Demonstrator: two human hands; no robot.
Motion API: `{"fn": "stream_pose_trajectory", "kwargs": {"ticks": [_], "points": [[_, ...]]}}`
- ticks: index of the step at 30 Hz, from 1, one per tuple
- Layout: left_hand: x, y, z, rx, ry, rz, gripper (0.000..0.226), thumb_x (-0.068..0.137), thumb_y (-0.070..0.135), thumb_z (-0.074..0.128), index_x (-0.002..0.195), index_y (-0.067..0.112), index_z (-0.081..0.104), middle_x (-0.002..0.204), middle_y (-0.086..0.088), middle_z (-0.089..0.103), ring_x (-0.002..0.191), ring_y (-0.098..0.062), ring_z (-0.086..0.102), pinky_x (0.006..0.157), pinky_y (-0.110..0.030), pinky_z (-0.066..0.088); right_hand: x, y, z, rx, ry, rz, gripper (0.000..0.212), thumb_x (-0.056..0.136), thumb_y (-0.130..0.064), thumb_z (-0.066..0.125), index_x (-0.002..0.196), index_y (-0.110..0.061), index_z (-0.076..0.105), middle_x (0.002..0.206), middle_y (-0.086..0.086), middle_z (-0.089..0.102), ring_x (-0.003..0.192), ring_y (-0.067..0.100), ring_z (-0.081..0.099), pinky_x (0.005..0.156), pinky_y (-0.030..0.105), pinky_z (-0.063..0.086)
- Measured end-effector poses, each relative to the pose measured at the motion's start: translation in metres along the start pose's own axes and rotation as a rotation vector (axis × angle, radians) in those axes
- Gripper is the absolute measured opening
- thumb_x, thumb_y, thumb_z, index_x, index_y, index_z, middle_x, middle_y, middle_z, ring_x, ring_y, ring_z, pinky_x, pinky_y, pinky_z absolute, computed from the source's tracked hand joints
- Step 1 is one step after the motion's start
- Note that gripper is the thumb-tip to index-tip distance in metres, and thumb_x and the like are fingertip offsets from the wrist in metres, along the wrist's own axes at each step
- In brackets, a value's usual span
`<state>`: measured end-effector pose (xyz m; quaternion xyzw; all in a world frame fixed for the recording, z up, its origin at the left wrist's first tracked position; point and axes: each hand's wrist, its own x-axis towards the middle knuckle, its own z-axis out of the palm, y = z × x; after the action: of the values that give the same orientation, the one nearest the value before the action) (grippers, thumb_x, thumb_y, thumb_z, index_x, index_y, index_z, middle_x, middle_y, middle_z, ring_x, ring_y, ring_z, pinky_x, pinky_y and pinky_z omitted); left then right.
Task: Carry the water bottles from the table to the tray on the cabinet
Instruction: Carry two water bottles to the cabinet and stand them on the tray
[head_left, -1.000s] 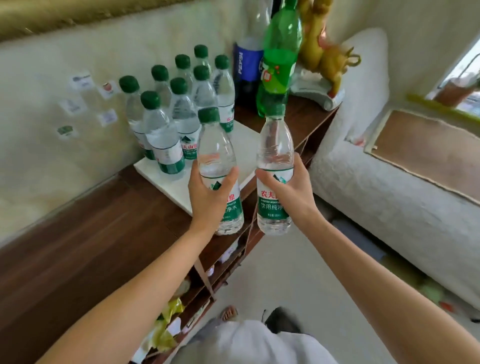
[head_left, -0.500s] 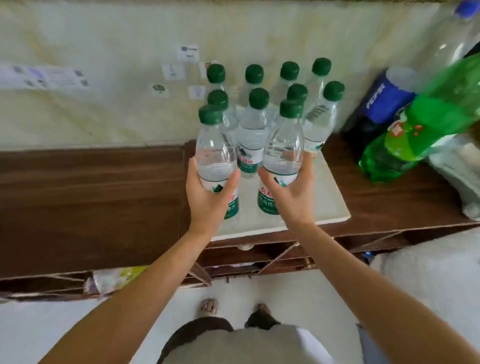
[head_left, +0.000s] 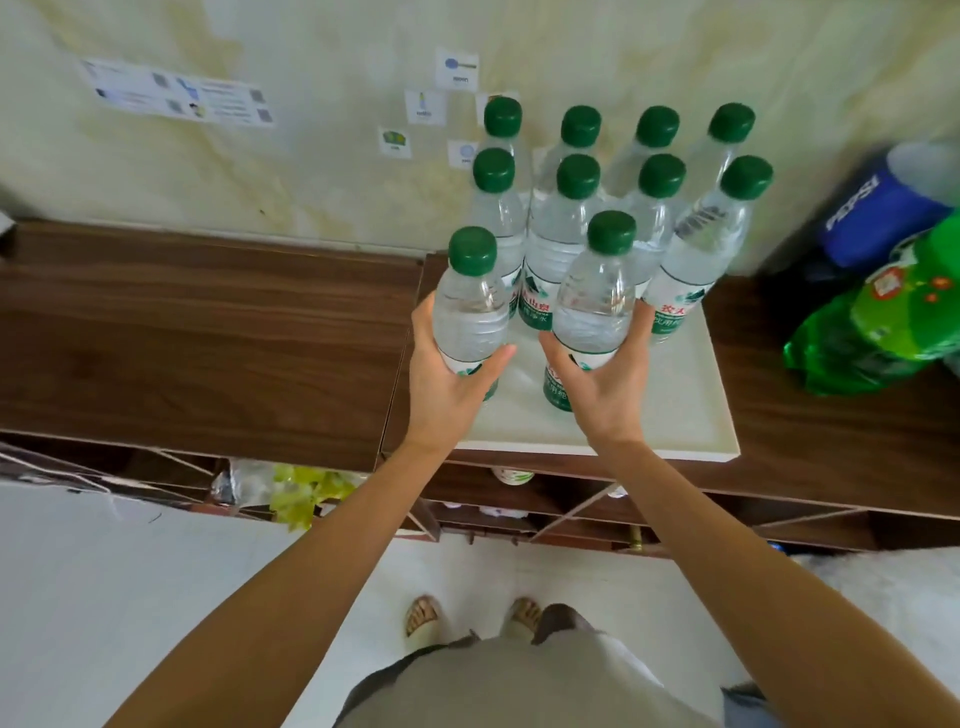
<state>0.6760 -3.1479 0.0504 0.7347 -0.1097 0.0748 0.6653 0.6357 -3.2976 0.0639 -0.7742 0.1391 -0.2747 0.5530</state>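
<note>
Both hands grip green-capped water bottles over the white tray: left hand holding one bottle, right hand another, in front of eight standing bottles

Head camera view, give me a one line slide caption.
Both hands, left and right, each set a green-capped water bottle on the white tray beside eight others.

Both forearms are bare, no sleeves reaching the wrists, and the left hand and right hand carry no rings or watch. A grey-beige garment covers the torso. On the feet are open, strappy sandals (tan, toes showing).
</note>
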Motion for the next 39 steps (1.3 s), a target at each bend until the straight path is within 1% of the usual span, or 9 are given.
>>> {"fn": "stream_pose_trajectory", "kwargs": {"ticks": [4, 6, 8, 11, 13, 18, 24, 29, 39], "points": [[-0.004, -0.006, -0.01, 0.027, -0.061, 0.008, 0.08, 0.075, 0.012, 0.081, 0.135, 0.032, 0.032, 0.133, 0.009, 0.051, 0.126, -0.005, 0.049, 0.105, -0.026, 0.042, -0.012, 0.003, -0.007, -0.022, 0.0, 0.013, 0.07, 0.072, -0.009, 0.082, 0.12, -0.027, 0.035, 0.108, -0.026, 0.049, 0.09, -0.025, 0.052, 0.075, -0.004, 0.037], [-0.004, -0.007, -0.015, 0.052, -0.098, 0.022, 0.081, 0.075, 0.012, 0.08, 0.136, 0.032, 0.031, 0.135, 0.006, 0.051, 0.127, -0.004, 0.049, 0.105, -0.022, 0.041, -0.019, 0.01, -0.011, -0.062, -0.006, 0.025, 0.069, 0.072, -0.011, 0.082, 0.115, -0.037, 0.035, 0.106, -0.027, 0.05, 0.091, -0.025, 0.052, 0.075, -0.004, 0.038], [-0.003, -0.01, -0.017, 0.081, -0.128, 0.03, 0.082, 0.075, 0.012, 0.081, 0.139, 0.027, 0.031, 0.137, 0.003, 0.051, 0.127, -0.003, 0.048, 0.103, -0.019, 0.041, -0.024, 0.014, -0.011, -0.116, -0.039, 0.075, 0.062, 0.074, -0.022, 0.081, 0.111, -0.042, 0.035, 0.105, -0.019, 0.056, 0.096, -0.013, 0.057, 0.081, 0.007, 0.046], [-0.01, -0.021, -0.021, 0.133, -0.177, -0.004, 0.08, 0.075, 0.015, 0.08, 0.14, 0.016, 0.034, 0.138, 0.0, 0.051, 0.127, -0.005, 0.049, 0.104, -0.03, 0.046, -0.04, 0.029, -0.009, -0.243, -0.083, 0.146, 0.064, 0.074, -0.034, 0.079, 0.122, -0.027, 0.037, 0.118, -0.001, 0.054, 0.11, 0.014, 0.054, 0.094, 0.038, 0.05], [-0.018, -0.031, -0.024, 0.174, -0.195, -0.003, 0.08, 0.077, 0.015, 0.078, 0.143, 0.012, 0.032, 0.141, 0.001, 0.048, 0.13, -0.007, 0.046, 0.107, -0.038, 0.044, -0.05, 0.036, -0.008, -0.321, -0.101, 0.153, 0.07, 0.076, -0.029, 0.077, 0.131, -0.017, 0.036, 0.124, 0.003, 0.049, 0.117, 0.019, 0.048, 0.098, 0.041, 0.047], [-0.017, -0.04, -0.021, 0.226, -0.135, 0.035, 0.082, 0.076, 0.023, 0.078, 0.144, 0.017, 0.033, 0.13, 0.008, 0.04, 0.131, -0.016, 0.042, 0.106, -0.047, 0.044, -0.054, 0.039, -0.009, -0.34, -0.065, 0.177, 0.069, 0.077, -0.025, 0.078, 0.133, -0.015, 0.038, 0.126, 0.003, 0.053, 0.113, 0.017, 0.052, 0.092, 0.033, 0.049], [-0.004, -0.036, -0.014, 0.25, -0.135, 0.024, 0.085, 0.075, 0.016, 0.079, 0.146, 0.012, 0.033, 0.137, 0.006, 0.042, 0.132, -0.01, 0.04, 0.11, -0.04, 0.04, -0.044, 0.034, -0.002, -0.311, -0.058, 0.204, 0.068, 0.076, -0.022, 0.08, 0.13, -0.012, 0.04, 0.125, 0.004, 0.059, 0.105, 0.01, 0.052, 0.086, 0.021, 0.042], [0.001, -0.035, -0.007, 0.228, -0.149, 0.004, 0.087, 0.076, 0.016, 0.078, 0.148, 0.011, 0.029, 0.147, -0.003, 0.044, 0.135, -0.015, 0.042, 0.11, -0.044, 0.039, -0.035, 0.035, 0.004, -0.305, -0.085, 0.176, 0.065, 0.074, -0.02, 0.081, 0.126, -0.011, 0.042, 0.121, 0.004, 0.061, 0.106, 0.014, 0.056, 0.09, 0.026, 0.048], [0.005, -0.032, -0.007, 0.163, -0.246, -0.033, 0.087, 0.081, 0.013, 0.075, 0.15, 0.017, 0.022, 0.149, -0.002, 0.043, 0.135, -0.011, 0.043, 0.111, -0.026, 0.037, -0.016, 0.033, 0.017, -0.28, -0.136, 0.145, 0.067, 0.074, -0.019, 0.08, 0.129, -0.013, 0.042, 0.126, 0.003, 0.063, 0.113, 0.019, 0.06, 0.093, 0.027, 0.049]]}}
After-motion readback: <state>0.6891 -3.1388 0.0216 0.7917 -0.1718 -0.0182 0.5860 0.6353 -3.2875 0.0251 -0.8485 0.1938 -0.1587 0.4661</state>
